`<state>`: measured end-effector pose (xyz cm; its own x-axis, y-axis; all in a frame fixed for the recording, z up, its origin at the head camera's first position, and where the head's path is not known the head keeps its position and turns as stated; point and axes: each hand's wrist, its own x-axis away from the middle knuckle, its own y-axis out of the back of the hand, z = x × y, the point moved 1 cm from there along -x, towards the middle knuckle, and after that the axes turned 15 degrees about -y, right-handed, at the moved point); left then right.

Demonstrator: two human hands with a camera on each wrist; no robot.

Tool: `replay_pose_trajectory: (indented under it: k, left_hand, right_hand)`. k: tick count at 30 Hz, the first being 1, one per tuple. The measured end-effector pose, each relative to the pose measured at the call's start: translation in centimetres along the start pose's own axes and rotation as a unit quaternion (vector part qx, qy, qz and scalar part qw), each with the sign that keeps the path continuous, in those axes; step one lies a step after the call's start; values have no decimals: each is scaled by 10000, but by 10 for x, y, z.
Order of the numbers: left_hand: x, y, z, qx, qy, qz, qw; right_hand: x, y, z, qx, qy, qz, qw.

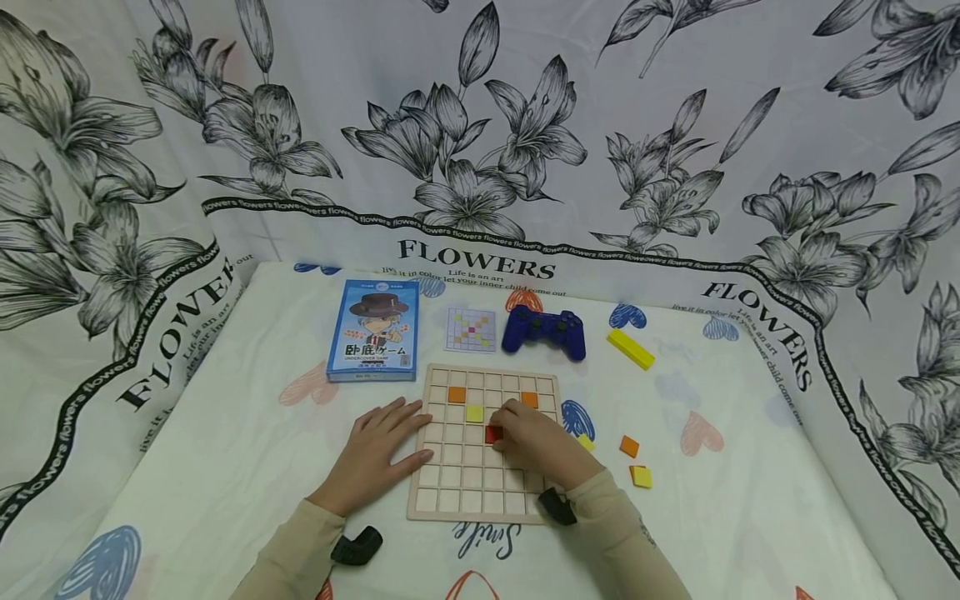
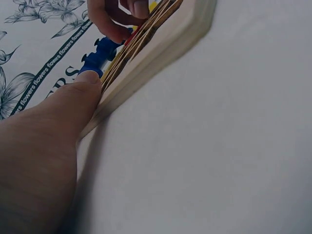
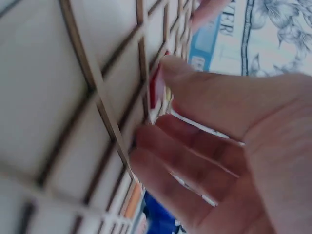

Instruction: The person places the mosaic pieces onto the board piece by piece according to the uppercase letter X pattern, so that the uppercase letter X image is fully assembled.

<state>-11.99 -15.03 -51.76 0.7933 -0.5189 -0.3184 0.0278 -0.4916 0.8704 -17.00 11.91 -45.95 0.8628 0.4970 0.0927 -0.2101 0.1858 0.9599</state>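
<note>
A wooden grid board [image 1: 461,500] with square cells lies in front of the person. My left hand [image 1: 384,457] rests at its left edge, fingers spread and fairly straight, with the thumb on the rim in the left wrist view. Over the middle of the board, my right hand [image 1: 538,443] pinches a red square tile [image 1: 491,434] at a cell. The right wrist view shows the thumb tip against the red tile [image 3: 155,90] and the other fingers bent near the grid. Two orange tiles [image 1: 457,395] and a yellow tile [image 1: 475,413] sit in upper cells.
Behind the board are a blue game box [image 1: 372,333], a small pattern card [image 1: 471,330] and a blue game controller [image 1: 543,332]. A yellow bar [image 1: 631,349] lies to the right. Loose orange [image 1: 629,447] and yellow [image 1: 641,476] tiles lie right of the board.
</note>
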Motion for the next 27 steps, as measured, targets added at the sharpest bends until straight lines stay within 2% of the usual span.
replay_pose_trajectory:
  k: [4, 10, 13, 20, 25, 27]
  left_hand:
    - [0, 1, 0, -23, 0, -16, 10000]
    - [1, -1, 1, -26, -34, -123, 9999]
    - [1, -2, 1, -25, -86, -185, 9998]
    - [1, -2, 0, -108, -59, -178, 9998]
    - [0, -2, 0, -57, -16, -118, 9999]
    - [0, -2, 0, -56, 26, -53, 10000]
  right_hand:
    - [8, 13, -10, -150, -159, -70, 9997]
    - [36, 33, -39, 151, -540, -830, 9950]
    - [55, 34, -59, 324, -941, -1008, 9899]
    - [88, 32, -101, 552, -2072, -823, 9733]
    - [98, 30, -111, 582, -2726, -298, 9599]
    - [100, 28, -111, 535, -2826, -175, 9576]
